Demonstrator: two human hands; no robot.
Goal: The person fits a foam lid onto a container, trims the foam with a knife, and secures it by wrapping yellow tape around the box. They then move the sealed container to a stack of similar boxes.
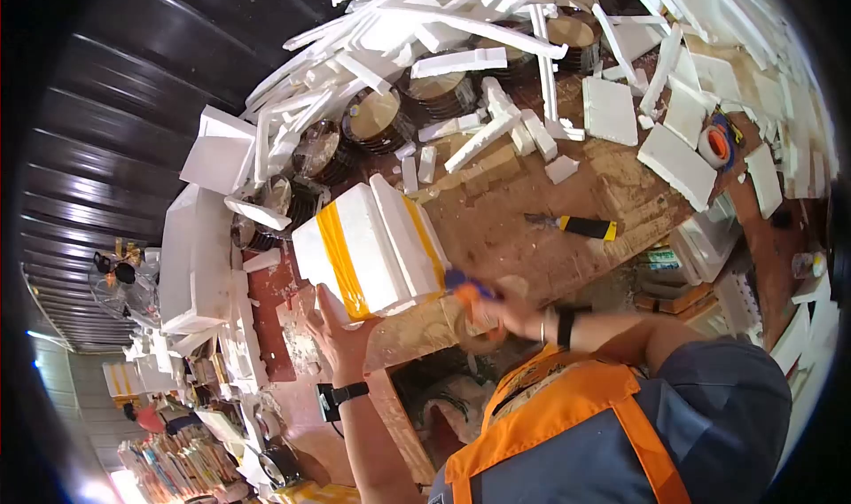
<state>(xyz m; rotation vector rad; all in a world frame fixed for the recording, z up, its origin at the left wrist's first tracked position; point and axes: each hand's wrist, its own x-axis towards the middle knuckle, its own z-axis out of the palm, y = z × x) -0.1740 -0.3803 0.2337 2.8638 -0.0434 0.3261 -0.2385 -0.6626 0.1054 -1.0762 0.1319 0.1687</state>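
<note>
A white foam block [355,247] made of stacked pieces stands on the brown worktable, with yellow tape [338,251] wrapped around it. My left hand [341,340] rests at the block's lower left side, its fingers stretched out. My right hand [514,316] is closed around a blue and orange tape dispenser [470,291] at the block's lower right edge. Motion blurs the dispenser and the roll beneath it. A utility knife [581,226] with a black and yellow handle lies on the table to the right of the block.
Loose foam strips [487,136] and panels [610,111] crowd the table's far side. Several round stacks with tan tops [372,116] stand behind the block. Tape rolls [716,145] lie at the right. Large foam pieces [195,256] line the left.
</note>
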